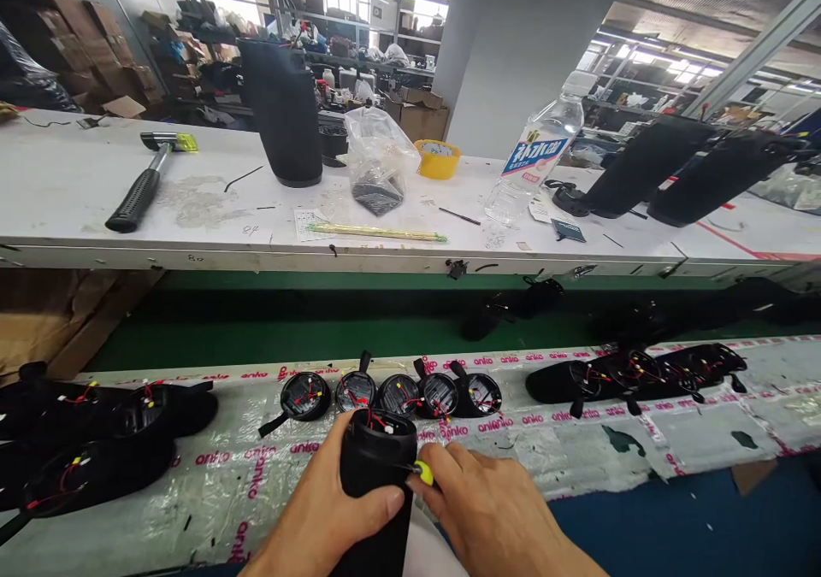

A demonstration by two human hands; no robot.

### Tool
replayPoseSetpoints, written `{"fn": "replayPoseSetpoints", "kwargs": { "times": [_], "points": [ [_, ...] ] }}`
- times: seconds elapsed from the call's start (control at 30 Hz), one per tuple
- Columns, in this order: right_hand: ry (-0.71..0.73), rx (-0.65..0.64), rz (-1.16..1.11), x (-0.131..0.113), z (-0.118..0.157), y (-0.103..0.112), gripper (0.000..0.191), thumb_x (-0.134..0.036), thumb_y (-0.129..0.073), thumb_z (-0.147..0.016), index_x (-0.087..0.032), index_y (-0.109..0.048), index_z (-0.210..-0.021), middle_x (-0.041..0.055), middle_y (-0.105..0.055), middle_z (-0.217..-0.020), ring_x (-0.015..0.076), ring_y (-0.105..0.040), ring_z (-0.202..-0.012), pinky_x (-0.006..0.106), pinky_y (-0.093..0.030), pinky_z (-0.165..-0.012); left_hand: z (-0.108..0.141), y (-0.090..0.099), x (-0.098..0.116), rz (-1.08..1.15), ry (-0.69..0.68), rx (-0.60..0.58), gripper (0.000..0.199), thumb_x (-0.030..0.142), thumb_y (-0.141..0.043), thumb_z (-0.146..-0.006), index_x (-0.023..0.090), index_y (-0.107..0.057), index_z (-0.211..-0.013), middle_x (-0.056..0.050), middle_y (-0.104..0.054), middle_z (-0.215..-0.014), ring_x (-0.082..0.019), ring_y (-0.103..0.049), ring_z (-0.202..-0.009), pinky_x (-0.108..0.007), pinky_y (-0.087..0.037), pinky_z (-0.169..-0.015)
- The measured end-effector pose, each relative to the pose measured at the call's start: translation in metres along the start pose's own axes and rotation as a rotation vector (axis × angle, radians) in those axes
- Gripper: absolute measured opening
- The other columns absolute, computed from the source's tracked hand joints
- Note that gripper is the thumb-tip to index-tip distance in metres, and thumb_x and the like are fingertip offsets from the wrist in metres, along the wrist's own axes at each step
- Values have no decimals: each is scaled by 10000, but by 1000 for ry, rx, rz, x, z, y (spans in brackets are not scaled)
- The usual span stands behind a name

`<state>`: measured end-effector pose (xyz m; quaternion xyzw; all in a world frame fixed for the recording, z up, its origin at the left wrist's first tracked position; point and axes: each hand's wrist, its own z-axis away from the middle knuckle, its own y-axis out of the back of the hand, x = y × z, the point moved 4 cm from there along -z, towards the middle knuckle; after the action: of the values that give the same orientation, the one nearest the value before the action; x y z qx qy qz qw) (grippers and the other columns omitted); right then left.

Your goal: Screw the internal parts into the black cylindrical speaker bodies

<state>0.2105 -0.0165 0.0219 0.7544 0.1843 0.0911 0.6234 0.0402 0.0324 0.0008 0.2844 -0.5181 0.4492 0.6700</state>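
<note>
"What's the left hand doing?"

"The left hand [324,500] is closed around a black tube [375,483], holding it nearly upright above the near bench, right in front of the camera."

"And the right hand?"

"The right hand [491,509] is curled narrow on a small yellow-handled screwdriver [424,473]. Its thin shaft reaches to the tube, near the top."

"Anything at the top of the tube?"

"Red wires [378,424] show in its open end."

"What's just beyond the hands?"

"Five round black pieces [398,394] with coloured wires sit in a row on a plastic sheet [244,491] with pink lettering. More wired black tubes [634,373] lie off to the right."

"And the far table?"

"A hammer [136,201], a plastic bag [378,162], a yellow tape roll [437,160] and a water bottle [535,150] sit on it, beside a tall black cylinder [282,115]."
</note>
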Motion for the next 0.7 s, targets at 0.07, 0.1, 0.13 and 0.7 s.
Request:
{"fn": "replayPoseSetpoints", "kwargs": {
  "times": [0.07, 0.1, 0.13, 0.7],
  "points": [
    [9, -8, 19, 0, 1, 0, 100, -312, -434, -1085, -263, -434, -998, -49, -613, -699, 189, -657, -517, 344, -286, -441, 0, 0, 0, -3, 10, 18, 685, 422, -804, -716, 236, -546, -1323, -85, -724, -1284, -382, -630, -1233, -489, -438, -1081],
    [20, -15, 44, 0, 2, 1, 80, -301, -494, -1057, -256, -440, -1017, -43, -614, -711, 193, -656, -525, 343, -292, -446, 0, 0, 0, -17, 18, 24, 687, 402, -805, -709, 235, -544, -1322, -85, -724, -1280, -382, -631, -1228, -490, -440, -1080],
    [29, -26, 78, 0, 3, 1, 110, -286, -549, -1024, -249, -446, -1035, -35, -613, -723, 199, -654, -534, 344, -300, -452, 1, 0, 1, -34, 29, 26, 682, 385, -801, -705, 233, -543, -1318, -86, -725, -1272, -380, -636, -1218, -491, -442, -1076],
    [167, -284, 256, -2, -3, 4, 258, -217, -708, -867, -251, -464, -942, -2, -623, -701, 218, -598, -487, 381, -170, -434, 0, -5, 1, -170, 92, 43, 718, 398, -800, -682, 221, -510, -1314, -125, -730, -1237, -399, -648, -1170, -516, -461, -1037]
  ]
}}
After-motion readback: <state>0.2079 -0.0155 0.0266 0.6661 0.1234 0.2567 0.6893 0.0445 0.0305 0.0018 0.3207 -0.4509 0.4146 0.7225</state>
